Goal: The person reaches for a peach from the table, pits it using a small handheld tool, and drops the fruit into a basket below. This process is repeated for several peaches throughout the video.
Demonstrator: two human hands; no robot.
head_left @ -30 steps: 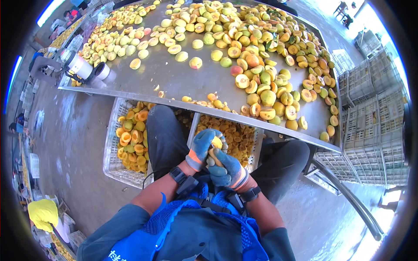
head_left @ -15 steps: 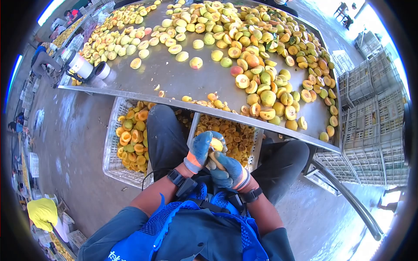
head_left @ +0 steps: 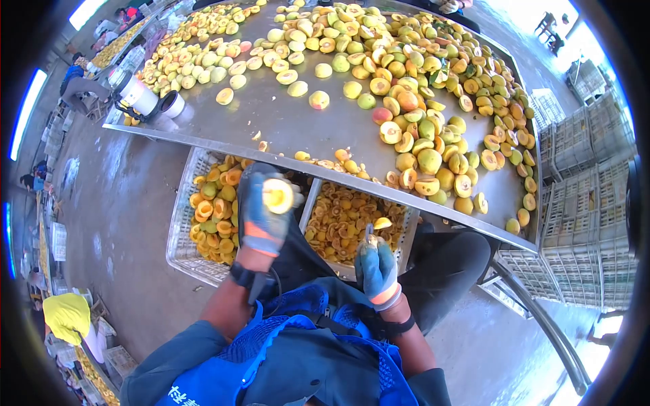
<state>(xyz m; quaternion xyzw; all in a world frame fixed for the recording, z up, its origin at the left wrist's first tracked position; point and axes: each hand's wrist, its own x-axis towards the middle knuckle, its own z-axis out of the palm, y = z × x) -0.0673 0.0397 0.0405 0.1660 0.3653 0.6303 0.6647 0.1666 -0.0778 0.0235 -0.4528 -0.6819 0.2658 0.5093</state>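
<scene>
Concrete floor [head_left: 128, 223] fills the feed I'm watching, and at 12 o'clock a metal table [head_left: 223, 125] carries heaped fruit [head_left: 406, 81], its edge probably helping stop anything rolling off. At 3 o'clock I see stacked crates [head_left: 582, 216], piled high, I suppose, to save space. Tucked against the table's near side, presumably for easy reach, are the left crate [head_left: 179, 220] at 9 o'clock and the middle crate [head_left: 310, 203] near dial centre, both holding cut fruit. The left hand [head_left: 257, 210], blurred at 9 o'clock between those crates, grips a fruit half [head_left: 277, 196], hollow towards me. At 5 o'clock, the right hand [head_left: 377, 269] is closed on what looks like a small grey tool [head_left: 369, 231], pointed towards 12, likely to keep its tip clear; just beside it shows a yellow fruit piece [head_left: 382, 223], touching or not I cannot tell
</scene>
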